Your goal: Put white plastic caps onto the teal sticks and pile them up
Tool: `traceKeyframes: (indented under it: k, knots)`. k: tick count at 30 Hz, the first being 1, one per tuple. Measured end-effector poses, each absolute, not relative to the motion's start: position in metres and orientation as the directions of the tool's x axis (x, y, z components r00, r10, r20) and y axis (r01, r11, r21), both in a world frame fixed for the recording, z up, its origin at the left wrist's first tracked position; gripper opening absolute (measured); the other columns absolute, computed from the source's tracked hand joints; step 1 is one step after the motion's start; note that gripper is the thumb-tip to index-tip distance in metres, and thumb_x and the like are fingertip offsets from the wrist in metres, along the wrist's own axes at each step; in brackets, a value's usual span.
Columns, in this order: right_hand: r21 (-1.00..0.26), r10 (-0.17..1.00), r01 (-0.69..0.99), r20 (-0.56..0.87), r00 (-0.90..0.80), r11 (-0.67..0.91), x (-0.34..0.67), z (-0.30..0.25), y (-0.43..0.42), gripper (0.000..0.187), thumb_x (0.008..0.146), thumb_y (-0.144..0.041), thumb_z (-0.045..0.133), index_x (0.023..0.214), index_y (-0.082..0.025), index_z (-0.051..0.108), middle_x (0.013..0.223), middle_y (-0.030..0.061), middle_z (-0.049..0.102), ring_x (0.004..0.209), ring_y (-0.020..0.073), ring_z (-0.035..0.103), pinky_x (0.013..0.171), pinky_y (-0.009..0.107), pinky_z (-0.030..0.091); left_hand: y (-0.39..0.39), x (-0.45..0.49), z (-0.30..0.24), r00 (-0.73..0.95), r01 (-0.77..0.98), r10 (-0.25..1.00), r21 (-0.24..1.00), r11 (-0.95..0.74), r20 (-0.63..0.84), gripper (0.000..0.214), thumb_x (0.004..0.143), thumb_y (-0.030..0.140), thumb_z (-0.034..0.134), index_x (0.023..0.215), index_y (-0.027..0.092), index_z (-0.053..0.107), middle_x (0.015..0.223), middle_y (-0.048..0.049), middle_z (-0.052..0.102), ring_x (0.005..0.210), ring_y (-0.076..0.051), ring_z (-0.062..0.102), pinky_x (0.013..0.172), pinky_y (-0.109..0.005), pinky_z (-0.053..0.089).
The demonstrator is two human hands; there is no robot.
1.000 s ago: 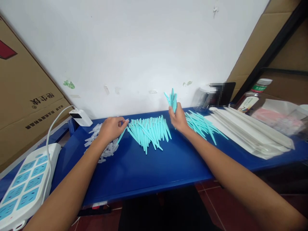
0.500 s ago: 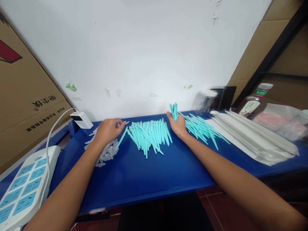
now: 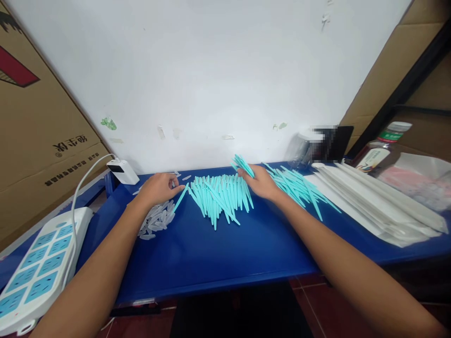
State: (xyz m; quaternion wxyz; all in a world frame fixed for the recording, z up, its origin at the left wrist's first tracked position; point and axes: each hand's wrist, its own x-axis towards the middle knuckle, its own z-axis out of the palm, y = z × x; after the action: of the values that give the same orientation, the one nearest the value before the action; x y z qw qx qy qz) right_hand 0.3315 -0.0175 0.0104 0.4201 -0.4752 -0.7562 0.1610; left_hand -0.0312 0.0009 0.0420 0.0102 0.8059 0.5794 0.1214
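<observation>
On the blue table [image 3: 218,253] a fan-shaped pile of teal plastic sticks [image 3: 218,197] lies in the middle. A second teal pile [image 3: 299,188] lies to its right. My right hand [image 3: 260,180] is closed round a small bundle of teal sticks [image 3: 243,165], tilted left over the back of the middle pile. My left hand [image 3: 158,188] pinches one teal stick [image 3: 180,199] at its upper end, above a heap of clear plastic caps [image 3: 157,220].
A white and blue power strip [image 3: 38,267] sits at the left edge with a white charger [image 3: 122,172] behind it. Stacked white sleeves [image 3: 373,202], a clear jar [image 3: 299,148] and a bottle [image 3: 382,145] stand at the right. Cardboard boxes flank both sides.
My right hand has come down from an upright hold and tipped its teal bundle leftward onto the back of the middle pile. My left hand has stayed by the clear caps.
</observation>
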Motion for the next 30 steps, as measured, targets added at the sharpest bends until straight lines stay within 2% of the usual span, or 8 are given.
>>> traceKeyframes:
  k: [5,10,14,17,21,23,25,30]
  knots:
    - [-0.622,0.846,0.589,0.476,-0.239,0.516,0.324,0.007,-0.022,0.035,0.105,-0.044,0.049,0.091,-0.017,0.067,0.088,0.0057,0.073,0.08,0.0222,0.065,0.073,0.029,0.042,0.006,-0.03,0.031,0.311,0.917,0.95,0.256,-0.307,0.025,0.041,0.079,0.062,0.067,0.065,0.023,0.066,0.062,-0.0048,0.069,0.058,-0.023,0.062,0.055,-0.032,0.035]
    - [-0.551,0.833,0.647,0.486,-0.265,0.527,0.323,0.008,-0.026,0.032,0.104,-0.043,0.05,0.09,-0.018,0.064,0.078,0.0034,0.068,0.066,0.0189,0.058,0.063,0.028,0.035,0.0,-0.013,0.021,0.324,0.897,0.946,0.313,-0.311,0.012,0.043,0.084,0.058,0.063,0.06,0.023,0.06,0.056,-0.0032,0.063,0.052,-0.021,0.057,0.054,-0.032,0.034]
    - [-0.543,0.83,0.654,0.495,-0.258,0.527,0.324,0.012,-0.027,0.028,0.104,-0.04,0.051,0.091,-0.019,0.064,0.078,0.0026,0.068,0.067,0.0183,0.058,0.063,0.027,0.035,-0.003,-0.005,0.021,0.432,0.828,0.897,0.355,-0.435,0.091,0.045,0.094,0.055,0.051,0.071,0.021,0.069,0.062,-0.0026,0.064,0.059,-0.021,0.059,0.058,-0.033,0.037]
    - [-0.535,0.832,0.666,0.495,-0.25,0.519,0.324,0.012,-0.027,0.024,0.103,-0.036,0.052,0.091,-0.019,0.063,0.078,0.0027,0.067,0.067,0.0186,0.058,0.064,0.028,0.035,0.006,-0.019,0.021,0.398,0.866,0.898,0.246,-0.435,0.185,0.044,0.097,0.051,0.047,0.079,0.02,0.072,0.07,-0.0058,0.068,0.067,-0.024,0.062,0.064,-0.035,0.042]
    - [-0.533,0.848,0.693,0.479,-0.225,0.485,0.324,0.009,-0.026,0.016,0.101,-0.032,0.052,0.094,-0.02,0.059,0.075,0.0021,0.065,0.064,0.0185,0.055,0.062,0.029,0.033,0.025,-0.044,0.013,0.321,0.915,0.849,0.094,-0.392,0.42,0.044,0.097,0.044,0.047,0.12,0.016,0.073,0.112,-0.0145,0.075,0.106,-0.033,0.065,0.093,-0.045,0.049]
    - [-0.567,0.866,0.689,0.464,-0.186,0.452,0.322,0.009,-0.026,0.012,0.099,-0.031,0.053,0.097,-0.02,0.056,0.075,0.0016,0.063,0.064,0.0188,0.054,0.061,0.029,0.033,0.032,-0.046,0.006,0.378,0.883,0.812,0.09,-0.461,0.445,0.05,0.101,0.041,0.041,0.137,0.017,0.066,0.139,-0.014,0.068,0.128,-0.034,0.057,0.109,-0.051,0.043]
    - [-0.641,0.89,0.644,0.43,-0.15,0.418,0.321,0.011,-0.026,0.014,0.099,-0.033,0.052,0.094,-0.02,0.054,0.075,0.0012,0.062,0.066,0.0187,0.055,0.062,0.029,0.035,0.035,-0.039,0.0,0.446,0.845,0.805,0.113,-0.523,0.392,0.05,0.102,0.037,0.039,0.142,0.021,0.064,0.15,-0.0109,0.061,0.139,-0.033,0.05,0.115,-0.054,0.038]
    - [-0.856,0.922,0.367,0.278,-0.269,0.365,0.318,0.021,-0.032,0.032,0.1,-0.046,0.054,0.082,-0.019,0.056,0.074,0.0008,0.062,0.061,0.0141,0.052,0.06,0.027,0.04,0.034,-0.024,-0.002,0.472,0.836,0.826,0.139,-0.53,0.31,0.039,0.097,0.033,0.048,0.118,0.022,0.079,0.124,-0.0141,0.076,0.118,-0.036,0.064,0.106,-0.05,0.045]
